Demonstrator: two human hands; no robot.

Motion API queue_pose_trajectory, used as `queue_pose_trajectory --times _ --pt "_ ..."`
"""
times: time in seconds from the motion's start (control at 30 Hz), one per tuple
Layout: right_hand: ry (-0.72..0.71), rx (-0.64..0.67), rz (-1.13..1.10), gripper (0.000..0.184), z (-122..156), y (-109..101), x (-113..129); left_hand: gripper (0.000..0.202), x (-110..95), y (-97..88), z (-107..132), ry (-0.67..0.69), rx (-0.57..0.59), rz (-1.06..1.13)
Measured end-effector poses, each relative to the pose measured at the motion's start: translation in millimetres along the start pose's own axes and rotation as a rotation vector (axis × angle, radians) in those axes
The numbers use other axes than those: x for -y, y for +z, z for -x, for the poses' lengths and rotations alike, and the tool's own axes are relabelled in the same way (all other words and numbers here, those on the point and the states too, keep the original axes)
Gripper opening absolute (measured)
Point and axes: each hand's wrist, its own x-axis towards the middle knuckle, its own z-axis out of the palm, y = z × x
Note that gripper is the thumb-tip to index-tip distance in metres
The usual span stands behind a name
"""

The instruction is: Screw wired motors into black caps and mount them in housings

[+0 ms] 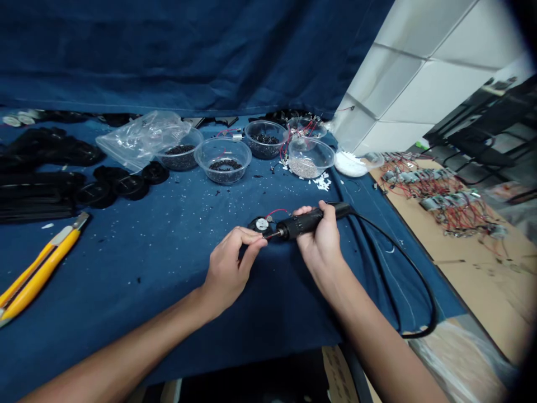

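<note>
My right hand (pixel 319 238) grips a black corded electric screwdriver (pixel 304 222) and holds it roughly level, with its metal bit pointing left. My left hand (pixel 229 268) pinches the edge of a small round black fan (pixel 260 225) with a white centre label and a red wire loop (pixel 277 212). The bit tip meets the fan's right side near my left fingertips. The screwdriver's black cord (pixel 413 268) curves down to the right across the blue cloth (pixel 168 246). My fingers hide part of the fan.
Clear plastic bowls (pixel 222 160) of small dark parts, a plastic bag (pixel 142 140) and white bits stand at the back. Black discs (pixel 130 186) lie at left, beside a yellow utility knife (pixel 39 268). Wired assemblies (pixel 444 201) lie on cardboard (pixel 482 280) at right.
</note>
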Motion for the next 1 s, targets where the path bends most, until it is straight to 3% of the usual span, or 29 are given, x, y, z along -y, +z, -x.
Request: queue_pose_trajectory --times 0.43,1.0 --pt "-0.007 -0.029 -0.038 0.012 -2.5 1.3 2.0 0.008 -0.8 -6.5 -2.5 0.143 0.1 -0.07" --pt "-0.02 -0.016 -0.024 0.012 -4.9 0.6 3.3 0.009 4.9 -3.6 -10.5 0.198 0.115 -0.095"
